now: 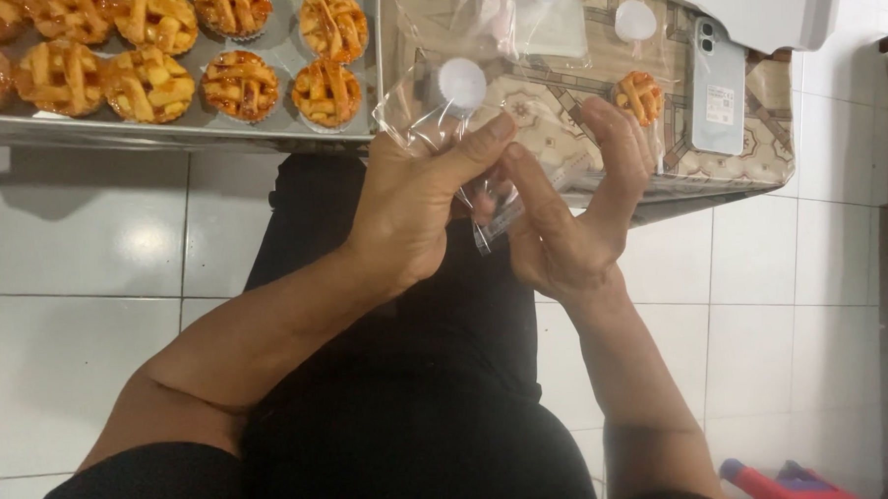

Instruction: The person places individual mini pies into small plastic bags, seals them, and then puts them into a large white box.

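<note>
Item: small clear crinkled plastic bag, held up between both hands just in front of the table edge. Left hand pinches its upper part, thumb pressed to the film; right hand grips the lower sealed strip, fingers spread. Judged feather-light, limp and slippery, best taken at the edges. Nearby: a round golden lattice-topped tart on the patterned tablecloth, a pale blue phone, a metal tray of glossy lattice tarts.
</note>
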